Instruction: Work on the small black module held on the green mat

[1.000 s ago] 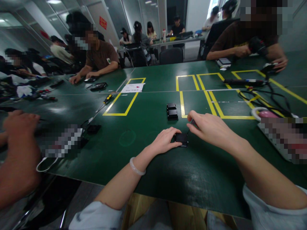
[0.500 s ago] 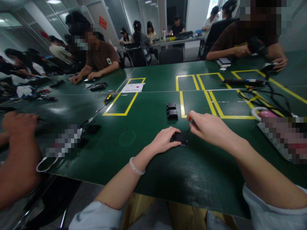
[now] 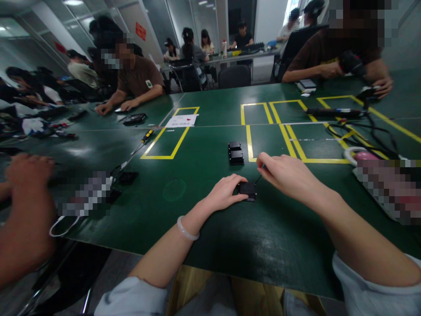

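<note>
A small square black block (image 3: 247,188) with bright screw-like points at its corners lies flat on the green table. My left hand (image 3: 226,191) grips its left side between thumb and fingers, pressing it to the tabletop. My right hand (image 3: 279,171) is closed around a thin dark-shafted tool (image 3: 258,179), like a small screwdriver or hex key. The tool slants down to the block's upper right corner; its upper end is hidden in my fingers. Just beyond my hands sit two similar black blocks (image 3: 236,156), one behind the other.
Yellow tape outlines (image 3: 248,142) mark the green table (image 3: 204,228). A yellow-black screwdriver (image 3: 147,136) and a paper sheet (image 3: 182,120) lie to the left. Black cables (image 3: 371,131) and a blurred-out tray-like thing (image 3: 384,188) are on the right. A co-worker's hand (image 3: 29,171) is at the left.
My right fingers have shifted slightly around the tool, whose tip stays at the block's corner. My left hand and the blocks have not visibly moved.
</note>
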Motion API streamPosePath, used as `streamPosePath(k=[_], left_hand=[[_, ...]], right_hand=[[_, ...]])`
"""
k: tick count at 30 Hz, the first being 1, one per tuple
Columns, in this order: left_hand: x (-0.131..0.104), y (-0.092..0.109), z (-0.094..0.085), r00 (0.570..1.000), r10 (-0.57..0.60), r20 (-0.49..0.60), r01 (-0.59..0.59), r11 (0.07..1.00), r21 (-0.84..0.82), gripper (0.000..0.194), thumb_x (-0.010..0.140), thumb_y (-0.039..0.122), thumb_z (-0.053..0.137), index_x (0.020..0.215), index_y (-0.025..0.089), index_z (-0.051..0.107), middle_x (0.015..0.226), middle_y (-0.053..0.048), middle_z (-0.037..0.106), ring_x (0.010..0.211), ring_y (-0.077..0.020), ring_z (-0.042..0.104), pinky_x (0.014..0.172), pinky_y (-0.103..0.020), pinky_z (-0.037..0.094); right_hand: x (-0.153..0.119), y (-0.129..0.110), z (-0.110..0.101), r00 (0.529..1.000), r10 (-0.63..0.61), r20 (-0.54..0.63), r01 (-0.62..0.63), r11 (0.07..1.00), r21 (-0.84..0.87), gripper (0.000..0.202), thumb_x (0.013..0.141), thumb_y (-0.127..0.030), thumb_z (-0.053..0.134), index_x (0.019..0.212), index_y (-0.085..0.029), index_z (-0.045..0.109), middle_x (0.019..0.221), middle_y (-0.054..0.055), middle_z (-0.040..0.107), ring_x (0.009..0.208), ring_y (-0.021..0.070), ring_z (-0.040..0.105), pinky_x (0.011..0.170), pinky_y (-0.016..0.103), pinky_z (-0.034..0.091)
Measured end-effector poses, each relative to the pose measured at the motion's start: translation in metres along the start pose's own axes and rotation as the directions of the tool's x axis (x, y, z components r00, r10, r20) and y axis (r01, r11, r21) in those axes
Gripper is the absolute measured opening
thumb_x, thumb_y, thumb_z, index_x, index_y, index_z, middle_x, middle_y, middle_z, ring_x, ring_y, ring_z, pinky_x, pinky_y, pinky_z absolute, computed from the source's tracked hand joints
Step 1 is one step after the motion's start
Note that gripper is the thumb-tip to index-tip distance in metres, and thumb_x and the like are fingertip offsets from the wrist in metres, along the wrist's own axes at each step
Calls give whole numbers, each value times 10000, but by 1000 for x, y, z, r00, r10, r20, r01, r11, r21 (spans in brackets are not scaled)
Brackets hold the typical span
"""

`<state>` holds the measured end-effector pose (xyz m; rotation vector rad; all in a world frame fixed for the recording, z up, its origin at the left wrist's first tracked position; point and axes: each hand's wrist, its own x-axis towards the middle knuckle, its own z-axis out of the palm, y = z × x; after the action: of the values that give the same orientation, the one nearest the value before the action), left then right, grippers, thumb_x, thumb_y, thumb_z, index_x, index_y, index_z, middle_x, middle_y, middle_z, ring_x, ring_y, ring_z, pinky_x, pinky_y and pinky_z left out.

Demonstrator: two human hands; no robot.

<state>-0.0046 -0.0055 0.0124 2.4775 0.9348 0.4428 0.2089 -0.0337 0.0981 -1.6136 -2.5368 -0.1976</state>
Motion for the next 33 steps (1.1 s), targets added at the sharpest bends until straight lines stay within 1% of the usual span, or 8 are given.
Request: streamPosePath(k=[7, 14, 17, 20, 24, 29, 33], left_hand=[[0, 0, 0, 1000, 9, -2, -9, 1000, 3, 374, 890, 445, 607, 1177, 215, 539, 1135, -67, 595, 1025, -248, 582, 886, -367, 462], [1, -1, 1, 1000, 6, -1, -6, 1000, 13, 384, 889, 456, 604, 1182, 218, 536, 1135, -67, 596, 1018, -250, 581, 883, -368, 461], [0, -1, 1, 1000, 12, -3, -12, 1000, 13, 376, 891, 448, 605, 1179, 217, 535, 1140, -67, 595, 1023, -250, 580, 885, -365, 459], [0, -1, 1, 1000, 15, -4, -15, 1000, 15, 373, 892, 442, 606, 1177, 214, 534, 1133, -67, 596, 1017, -249, 581, 876, -361, 460], [1, -1, 0, 1000, 18, -6, -18, 1000, 15, 374, 887, 435, 614, 1174, 209, 534, 1128, -67, 595, 1015, -247, 582, 877, -360, 459], [0, -1, 0, 1000, 15, -6, -15, 1000, 17, 380, 888, 435, 611, 1185, 212, 531, 1127, -66, 593, 1006, -245, 581, 871, -359, 460], [0, -1, 0, 1000, 15, -7, -15, 1000, 15, 379, 889, 439, 610, 1183, 213, 533, 1126, -64, 593, 1007, -243, 580, 873, -359, 459]], right_hand=[[-1, -1, 0, 999, -23, -32, 23, 1000, 21, 135, 928, -274, 400, 981, -201, 500, 825, 40, 673, 655, 192, 608, 558, 295, 289], [0, -1, 1, 1000, 1, -10, -1, 1000, 16, 187, 963, -346, 390, 964, -206, 513, 801, 42, 680, 680, 214, 615, 575, 299, 294], [0, -1, 2, 1000, -2, -1, 2, 1000, 23, 179, 963, -310, 368, 991, -205, 509, 792, 41, 676, 663, 212, 612, 565, 296, 288], [-1, -1, 1, 1000, -17, -11, 18, 998, 60, 151, 932, -279, 401, 1016, -201, 499, 791, 38, 663, 656, 199, 608, 562, 290, 290], [-2, -2, -1, 999, -26, -33, 29, 995, 93, 133, 903, -262, 435, 1006, -204, 496, 844, 41, 661, 678, 189, 605, 564, 285, 290], [-1, -3, -1, 1000, -4, -14, 5, 998, 66, 183, 951, -362, 416, 983, -205, 504, 787, 41, 661, 672, 203, 606, 563, 287, 290], [0, -1, 1, 1000, -2, 4, 2, 999, 34, 169, 966, -320, 386, 966, -206, 510, 779, 40, 672, 657, 206, 608, 559, 288, 284]])
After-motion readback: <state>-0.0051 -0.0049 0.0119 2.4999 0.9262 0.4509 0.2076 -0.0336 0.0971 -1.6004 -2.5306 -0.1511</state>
